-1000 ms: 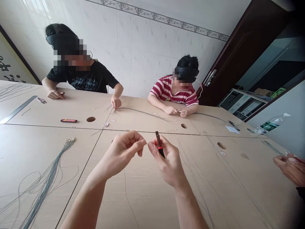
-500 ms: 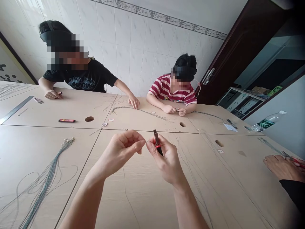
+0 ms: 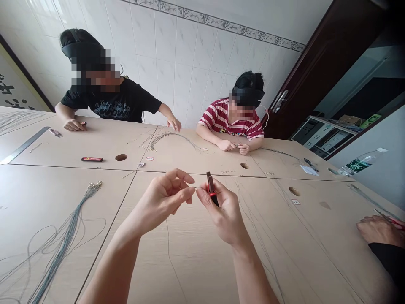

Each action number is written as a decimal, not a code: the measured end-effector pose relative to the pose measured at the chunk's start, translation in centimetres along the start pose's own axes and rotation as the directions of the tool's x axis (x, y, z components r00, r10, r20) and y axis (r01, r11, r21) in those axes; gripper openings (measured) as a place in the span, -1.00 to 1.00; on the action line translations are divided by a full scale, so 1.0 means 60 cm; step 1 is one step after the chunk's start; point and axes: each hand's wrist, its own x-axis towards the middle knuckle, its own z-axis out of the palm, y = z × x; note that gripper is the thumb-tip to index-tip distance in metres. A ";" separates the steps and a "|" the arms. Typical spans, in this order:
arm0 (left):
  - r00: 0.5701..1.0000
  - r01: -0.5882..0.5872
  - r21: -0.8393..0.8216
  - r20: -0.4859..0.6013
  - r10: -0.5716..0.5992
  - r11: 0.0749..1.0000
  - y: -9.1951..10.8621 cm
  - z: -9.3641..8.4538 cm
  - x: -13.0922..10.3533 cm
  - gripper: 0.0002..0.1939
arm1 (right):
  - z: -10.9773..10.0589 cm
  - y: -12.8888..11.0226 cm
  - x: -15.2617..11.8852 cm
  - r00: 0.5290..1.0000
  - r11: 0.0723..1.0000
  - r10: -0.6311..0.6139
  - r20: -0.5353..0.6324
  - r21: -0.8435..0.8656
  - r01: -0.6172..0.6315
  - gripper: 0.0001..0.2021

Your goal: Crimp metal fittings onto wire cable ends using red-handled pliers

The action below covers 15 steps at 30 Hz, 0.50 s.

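Observation:
Over the middle of the table, my left hand (image 3: 167, 196) has its index finger raised and its thumb against the other fingers. A thin grey cord (image 3: 168, 249) trails from beneath it toward me. Close beside it, my right hand (image 3: 223, 211) is closed around small pliers (image 3: 211, 185) with dark jaws and red-and-black handles, jaws pointing up and away. The right thumb and index finger also pinch the short end of the cord between the hands. Whatever sits at that tip is too small to make out.
A bundle of grey cords (image 3: 68, 230) with metal ends lies at left. Loose cords (image 3: 259, 236) stretch along the right. Beyond are a red-and-black box cutter (image 3: 92, 159), table holes and a bottle (image 3: 362, 162). Two people sit opposite; another person's hand (image 3: 379, 230) holds pliers at right.
My left index finger has lifted away from the thumb, and a short length of cord shows between my hands. Across the table, a co-worker's hand has risen off the cords, which lie more curved.

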 end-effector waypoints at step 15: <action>0.992 -0.028 -0.066 -0.122 0.020 0.997 0.011 0.000 -0.001 -0.94 | -0.001 0.001 0.002 1.000 1.000 0.024 0.010 -0.011 -0.024 -0.76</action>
